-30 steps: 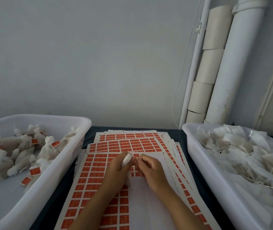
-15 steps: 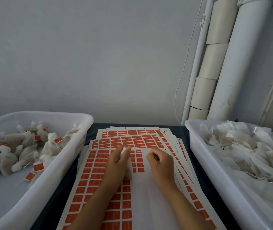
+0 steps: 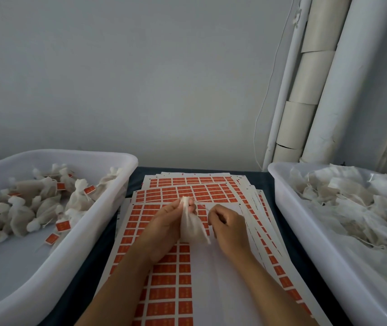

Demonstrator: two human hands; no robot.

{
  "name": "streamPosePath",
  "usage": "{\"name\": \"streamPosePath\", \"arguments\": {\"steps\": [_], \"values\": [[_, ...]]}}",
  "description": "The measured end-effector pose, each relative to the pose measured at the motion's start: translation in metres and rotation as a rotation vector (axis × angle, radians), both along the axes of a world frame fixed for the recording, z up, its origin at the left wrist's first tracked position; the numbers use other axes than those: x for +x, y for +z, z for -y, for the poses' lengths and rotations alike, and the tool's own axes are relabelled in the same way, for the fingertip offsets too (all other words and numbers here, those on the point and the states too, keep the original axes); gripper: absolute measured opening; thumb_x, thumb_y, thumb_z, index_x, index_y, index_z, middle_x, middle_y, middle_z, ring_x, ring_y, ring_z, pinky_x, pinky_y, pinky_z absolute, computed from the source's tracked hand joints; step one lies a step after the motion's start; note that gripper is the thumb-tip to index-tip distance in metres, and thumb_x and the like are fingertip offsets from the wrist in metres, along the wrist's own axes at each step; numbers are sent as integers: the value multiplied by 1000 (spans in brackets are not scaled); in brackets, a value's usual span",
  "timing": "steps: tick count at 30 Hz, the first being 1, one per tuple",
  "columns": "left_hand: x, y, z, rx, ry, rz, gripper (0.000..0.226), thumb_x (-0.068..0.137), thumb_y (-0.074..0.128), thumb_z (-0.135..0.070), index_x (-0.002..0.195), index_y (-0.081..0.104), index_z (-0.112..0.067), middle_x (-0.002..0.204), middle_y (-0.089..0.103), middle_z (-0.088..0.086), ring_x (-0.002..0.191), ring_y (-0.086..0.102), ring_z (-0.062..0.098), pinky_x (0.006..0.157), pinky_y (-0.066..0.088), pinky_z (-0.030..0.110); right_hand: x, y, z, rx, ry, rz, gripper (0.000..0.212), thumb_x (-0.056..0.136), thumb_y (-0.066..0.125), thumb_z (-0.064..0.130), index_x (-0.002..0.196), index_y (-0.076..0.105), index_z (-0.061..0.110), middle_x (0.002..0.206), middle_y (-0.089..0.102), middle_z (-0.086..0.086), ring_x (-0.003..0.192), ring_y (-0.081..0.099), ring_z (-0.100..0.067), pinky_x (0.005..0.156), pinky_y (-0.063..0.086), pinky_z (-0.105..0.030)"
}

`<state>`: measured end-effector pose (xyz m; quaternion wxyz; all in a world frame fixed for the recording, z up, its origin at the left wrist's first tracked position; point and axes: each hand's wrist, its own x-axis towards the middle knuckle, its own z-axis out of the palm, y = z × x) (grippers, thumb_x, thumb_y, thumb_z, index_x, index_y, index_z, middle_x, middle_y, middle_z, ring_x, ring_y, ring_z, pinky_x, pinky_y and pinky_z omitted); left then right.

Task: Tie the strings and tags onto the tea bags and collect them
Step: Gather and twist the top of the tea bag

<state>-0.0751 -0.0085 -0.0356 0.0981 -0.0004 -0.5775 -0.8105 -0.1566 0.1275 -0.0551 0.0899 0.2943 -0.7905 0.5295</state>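
A left hand [image 3: 164, 228] grips a small white gathered tea bag [image 3: 191, 223] by its neck above sheets of orange sticker tags [image 3: 164, 274]. The right hand [image 3: 229, 225], fingers curled, pinches its thin white string [image 3: 202, 205].

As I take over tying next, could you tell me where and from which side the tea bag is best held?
Grip the tea bag at its gathered neck, from the left, as the left hand does. The neck is narrow and bunched, the body hangs below, and the right hand pinches the string on the right.
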Motion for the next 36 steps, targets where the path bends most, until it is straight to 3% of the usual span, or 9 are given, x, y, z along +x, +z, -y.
{"name": "streamPosePath", "arguments": {"steps": [5,9,14,17,22,25,28,33,36], "values": [[-2,-5,-1,-68,126,36,25,80,54,-30,92,76,-27,103,70,-7,97,66,14,70,54,20,3,-4,1,72,28,-50,12,92,54,28,82,59,27,85,61,18,65,58,6,62,45,-3],[-1,-3,0,-86,90,8,27,80,53,-27,92,76,-20,117,66,-13,104,63,8,69,54,18,8,-7,4,248,88,-175,20,94,50,34,100,65,23,95,68,11,76,64,-7,72,46,-7],[0,-4,-1,-178,73,5,28,80,56,-33,96,75,-23,108,70,-5,100,65,11,71,53,17,7,-5,2,344,98,-234,28,96,42,38,112,61,24,102,68,8,81,64,-9,67,35,0],[1,-3,-3,-226,101,18,25,76,60,-39,93,75,-30,103,70,-10,91,64,5,67,52,15,9,-4,1,331,100,-217,30,96,41,38,117,59,26,108,67,9,87,64,-10,71,36,-1],[-2,-6,-7,-317,279,-11,18,78,60,-39,85,76,-33,91,71,-16,84,64,-1,61,48,8,11,1,1,239,19,-215,28,94,46,35,113,61,23,105,67,9,86,65,-9,78,48,-10],[-5,-9,-7,-364,384,-26,12,84,62,-30,87,74,-29,89,71,-19,85,63,-3,61,47,5,13,6,0,145,-1,-204,23,92,47,35,98,63,19,89,68,7,72,62,-4,75,54,-16],[-7,-7,-7,-428,456,-60,10,86,64,-22,85,72,-29,85,70,-21,84,62,-4,62,46,4,16,10,0,45,67,-195,20,88,46,38,87,61,24,79,62,17,69,62,-2,69,52,-12],[-8,1,-12,-500,538,-135,11,84,67,-16,81,71,-27,81,68,-18,81,60,-5,63,45,4,15,14,1,-55,80,-265,3,87,60,24,87,63,24,83,58,23,84,59,8,71,45,-3],[-7,4,-15,-553,596,-148,15,82,69,-15,76,68,-28,78,65,-15,76,59,-3,59,46,5,17,13,1,-76,96,-252,8,86,63,19,85,60,26,82,58,23,88,58,7,72,45,-4]]}}
